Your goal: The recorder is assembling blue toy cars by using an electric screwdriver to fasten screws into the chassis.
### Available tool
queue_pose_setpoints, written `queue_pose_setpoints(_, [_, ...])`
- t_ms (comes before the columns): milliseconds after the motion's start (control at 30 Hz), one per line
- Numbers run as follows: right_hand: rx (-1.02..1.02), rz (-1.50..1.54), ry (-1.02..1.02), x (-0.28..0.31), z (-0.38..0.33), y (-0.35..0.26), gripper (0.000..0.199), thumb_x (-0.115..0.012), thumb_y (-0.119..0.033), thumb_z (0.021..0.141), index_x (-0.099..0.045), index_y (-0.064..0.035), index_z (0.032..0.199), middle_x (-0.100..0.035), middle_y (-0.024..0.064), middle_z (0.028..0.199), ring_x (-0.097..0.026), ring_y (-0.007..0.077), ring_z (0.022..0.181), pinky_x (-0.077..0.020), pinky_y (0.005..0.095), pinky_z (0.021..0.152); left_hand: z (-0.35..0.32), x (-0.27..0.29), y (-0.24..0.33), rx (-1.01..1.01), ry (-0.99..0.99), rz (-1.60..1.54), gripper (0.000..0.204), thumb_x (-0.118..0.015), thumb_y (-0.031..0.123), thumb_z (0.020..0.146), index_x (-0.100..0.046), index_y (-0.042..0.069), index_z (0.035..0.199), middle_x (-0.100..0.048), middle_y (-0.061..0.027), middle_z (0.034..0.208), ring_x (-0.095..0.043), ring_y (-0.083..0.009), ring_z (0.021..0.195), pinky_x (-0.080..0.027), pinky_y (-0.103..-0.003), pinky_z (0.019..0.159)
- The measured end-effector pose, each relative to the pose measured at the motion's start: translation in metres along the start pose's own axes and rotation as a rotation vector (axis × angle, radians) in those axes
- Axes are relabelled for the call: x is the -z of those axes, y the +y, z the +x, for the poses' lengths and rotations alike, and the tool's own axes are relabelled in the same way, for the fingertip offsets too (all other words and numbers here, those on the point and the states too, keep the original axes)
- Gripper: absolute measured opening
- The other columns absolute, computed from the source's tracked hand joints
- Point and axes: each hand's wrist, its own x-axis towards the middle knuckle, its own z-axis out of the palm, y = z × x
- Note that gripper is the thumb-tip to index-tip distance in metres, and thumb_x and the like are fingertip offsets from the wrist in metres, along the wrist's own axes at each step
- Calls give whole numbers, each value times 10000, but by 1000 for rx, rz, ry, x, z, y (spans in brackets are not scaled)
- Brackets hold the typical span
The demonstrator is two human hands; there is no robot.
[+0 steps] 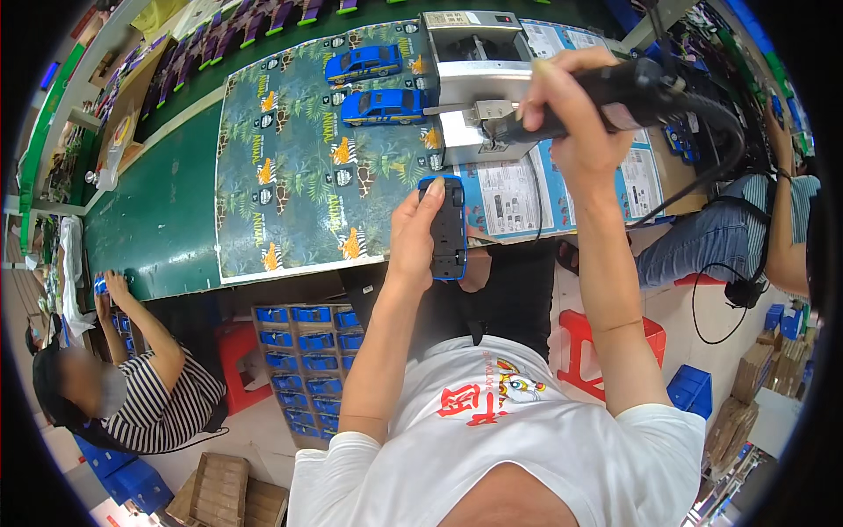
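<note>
Gripping a blue toy car underside-up, the left hand clamps its sides; the right hand grips a black corded screwdriver. The car looks light, rigid, best held by its body.

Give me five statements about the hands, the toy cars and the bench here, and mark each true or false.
1. The left hand holds a blue toy car with its dark underside turned up. True.
2. The right hand is empty. False: it has its grip on a black corded power tool.
3. Two blue toy cars sit on the jungle-print sheet on the bench. True.
4. The bench surface beside the sheet is red. False: it is green.
5. A person in a striped shirt is at the left of the picture, with a hand at the bench edge. True.
</note>
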Motion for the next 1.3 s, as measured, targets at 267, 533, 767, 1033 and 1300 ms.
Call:
queue_pose_setpoints(267, [-151, -225, -107, -16, 15, -2, 133, -717, -81, 846, -622, -10, 785, -597, 39, 606, -558, 109, 471, -427, 228, 473, 7, 10, -10, -52, 4, 77, 320, -537, 381, 1032, -589, 66, 1060, -675, -61, 837, -668, -139, 645, -573, -272, 569])
queue_pose_setpoints(533, [-201, 303, -107, 2, -9, -23, 198, -462, -183, 971, -540, -3, 945, -538, 144, 819, -534, 163, 535, -481, 338, 571, 7, 16, -13, -83, -61, 162, 238, -602, 198, 996, -584, 31, 1165, -698, -85, 1006, -694, -146, 799, -593, -290, 678])
queue_pose_setpoints(767, [-140, 266, -189, -12, -28, -12, 171, -531, -162, 943, -523, 8, 957, -545, 167, 870, -556, 167, 542, -528, 358, 575, 7, 16, -18, -111, -49, 169, 254, -609, 172, 985, -588, 25, 1192, -703, -92, 1037, -697, -146, 795, -592, -287, 677])
queue_pose_setpoints(1033, [-243, 301, -94, -32, -40, -5, 126, -695, -1, 815, -570, 4, 799, -617, 118, 756, -565, 119, 529, -483, 261, 518, 3, 4, -16, -147, 41, 88, 167, -664, 111, 929, -639, 5, 1055, -682, -59, 784, -632, -103, 602, -522, -266, 512])
queue_pose_setpoints(1300, [-325, 207, -118, -30, -45, -4, 173, -751, -48, 751, -579, -27, 760, -616, 86, 727, -559, 108, 629, -456, 251, 592, 3, 1, -14, -151, 32, 167, 166, -662, 83, 912, -651, -7, 1051, -683, -62, 784, -635, -108, 589, -525, -273, 493])
